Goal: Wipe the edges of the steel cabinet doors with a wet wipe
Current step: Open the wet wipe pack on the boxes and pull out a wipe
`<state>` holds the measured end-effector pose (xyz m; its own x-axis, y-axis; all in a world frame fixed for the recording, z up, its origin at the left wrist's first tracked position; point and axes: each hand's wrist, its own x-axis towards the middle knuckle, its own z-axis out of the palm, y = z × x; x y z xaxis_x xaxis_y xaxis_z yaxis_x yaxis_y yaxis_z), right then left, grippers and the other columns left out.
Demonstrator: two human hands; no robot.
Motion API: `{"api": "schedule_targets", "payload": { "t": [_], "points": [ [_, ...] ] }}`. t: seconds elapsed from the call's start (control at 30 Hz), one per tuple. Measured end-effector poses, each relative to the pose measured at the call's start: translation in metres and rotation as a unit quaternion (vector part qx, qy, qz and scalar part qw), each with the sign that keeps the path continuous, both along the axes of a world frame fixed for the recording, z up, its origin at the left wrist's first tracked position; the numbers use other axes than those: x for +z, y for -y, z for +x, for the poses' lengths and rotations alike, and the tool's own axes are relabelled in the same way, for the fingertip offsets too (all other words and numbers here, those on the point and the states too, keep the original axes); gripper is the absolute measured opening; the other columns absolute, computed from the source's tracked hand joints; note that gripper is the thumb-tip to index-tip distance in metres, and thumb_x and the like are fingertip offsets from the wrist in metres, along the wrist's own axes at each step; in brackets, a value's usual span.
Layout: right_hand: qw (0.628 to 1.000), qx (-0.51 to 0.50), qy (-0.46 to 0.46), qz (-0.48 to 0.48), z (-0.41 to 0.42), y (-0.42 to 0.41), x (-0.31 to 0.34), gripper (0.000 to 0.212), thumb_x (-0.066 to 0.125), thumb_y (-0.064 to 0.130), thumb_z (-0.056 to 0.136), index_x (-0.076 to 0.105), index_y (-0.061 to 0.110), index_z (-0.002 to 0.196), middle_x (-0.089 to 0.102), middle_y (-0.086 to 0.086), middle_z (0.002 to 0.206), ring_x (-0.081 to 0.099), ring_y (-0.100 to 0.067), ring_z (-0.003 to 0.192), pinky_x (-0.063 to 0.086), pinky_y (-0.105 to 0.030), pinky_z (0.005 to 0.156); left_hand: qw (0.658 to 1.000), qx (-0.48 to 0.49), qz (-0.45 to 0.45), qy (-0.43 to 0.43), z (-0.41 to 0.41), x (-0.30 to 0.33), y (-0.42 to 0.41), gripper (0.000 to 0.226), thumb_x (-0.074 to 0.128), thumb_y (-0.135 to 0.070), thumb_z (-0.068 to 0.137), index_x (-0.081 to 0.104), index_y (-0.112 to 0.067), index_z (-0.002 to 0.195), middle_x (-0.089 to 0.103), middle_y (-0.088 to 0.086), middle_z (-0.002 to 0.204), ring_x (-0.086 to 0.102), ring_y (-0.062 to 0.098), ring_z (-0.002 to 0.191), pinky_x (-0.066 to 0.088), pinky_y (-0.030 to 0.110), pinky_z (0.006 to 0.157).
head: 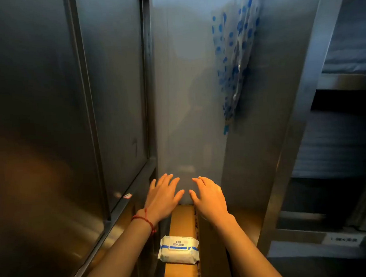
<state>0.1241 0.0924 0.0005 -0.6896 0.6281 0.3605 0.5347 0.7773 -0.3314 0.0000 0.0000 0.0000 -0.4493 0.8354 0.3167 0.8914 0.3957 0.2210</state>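
Below, both hands reach forward with fingers spread and nothing held: the left hand [163, 198], a red string bracelet [144, 221] at its wrist, beside the right hand [209, 197], thumbs nearly meeting. They hover before a pale steel panel [186, 95]. A pack of wet wipes [178, 250] lies unopened on a cardboard box [182, 219] beneath the forearms. Steel cabinet doors [57, 103] stand at left; a blue-spotted plastic bag [235, 56] hangs at right

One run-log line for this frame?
left hand: open, empty | right hand: open, empty | wet wipe pack: closed, on cardboard box | wiping: not begun
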Motion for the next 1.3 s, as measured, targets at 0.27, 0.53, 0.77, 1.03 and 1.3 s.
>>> {"api": "schedule_targets", "payload": {
  "t": [0.27, 0.53, 0.77, 1.03, 1.3],
  "points": [
    [1.0, -0.024, 0.01, 0.001, -0.031, -0.013, -0.035, 0.047, 0.04, 0.042, 0.097, 0.036, 0.026, 0.141, 0.035, 0.004, 0.147, 0.029, -0.013, 0.136, 0.023, -0.031, 0.111, 0.999, -0.026, -0.032, -0.01, -0.031, -0.029, -0.017, 0.053, 0.031, -0.045, 0.098, 0.026, -0.022, 0.145, 0.022, -0.001, 0.153, 0.011, 0.015, 0.143, 0.008, 0.038, 0.115],
    [0.998, -0.047, 0.028, -0.007, -0.051, -0.022, -0.072, 0.046, 0.037, 0.041, 0.098, 0.034, 0.026, 0.141, 0.033, 0.004, 0.148, 0.025, -0.013, 0.138, 0.02, -0.029, 0.112, 0.998, -0.044, -0.054, 0.0, -0.055, -0.067, -0.038, 0.052, 0.029, -0.045, 0.099, 0.023, -0.023, 0.146, 0.019, -0.002, 0.155, 0.008, 0.014, 0.143, 0.007, 0.037, 0.115],
    [0.997, -0.057, 0.034, -0.028, -0.056, -0.033, -0.108, 0.046, 0.038, 0.041, 0.098, 0.035, 0.026, 0.141, 0.033, 0.005, 0.148, 0.025, -0.011, 0.138, 0.019, -0.028, 0.112, 0.996, -0.053, -0.064, 0.008, -0.067, -0.11, -0.047, 0.053, 0.028, -0.045, 0.098, 0.022, -0.024, 0.146, 0.019, -0.004, 0.155, 0.009, 0.013, 0.143, 0.006, 0.035, 0.115],
    [0.998, -0.047, 0.041, -0.018, -0.063, -0.046, -0.148, 0.047, 0.037, 0.04, 0.098, 0.033, 0.025, 0.142, 0.03, 0.003, 0.15, 0.022, -0.013, 0.14, 0.017, -0.029, 0.113, 0.996, -0.04, -0.079, 0.015, -0.068, -0.154, -0.062, 0.054, 0.027, -0.046, 0.098, 0.022, -0.024, 0.147, 0.018, -0.003, 0.155, 0.008, 0.014, 0.143, 0.005, 0.034, 0.115],
    [0.998, -0.045, 0.042, 0.03, -0.074, -0.059, -0.192, 0.041, 0.074, 0.026, 0.077, 0.065, 0.011, 0.114, 0.063, -0.011, 0.12, 0.059, -0.027, 0.112, 0.047, -0.039, 0.091, 0.995, -0.026, -0.09, 0.026, -0.075, -0.199, -0.077, 0.054, 0.027, -0.047, 0.098, 0.021, -0.025, 0.147, 0.015, -0.004, 0.156, 0.007, 0.013, 0.144, 0.003, 0.033, 0.115]
  ]
}}
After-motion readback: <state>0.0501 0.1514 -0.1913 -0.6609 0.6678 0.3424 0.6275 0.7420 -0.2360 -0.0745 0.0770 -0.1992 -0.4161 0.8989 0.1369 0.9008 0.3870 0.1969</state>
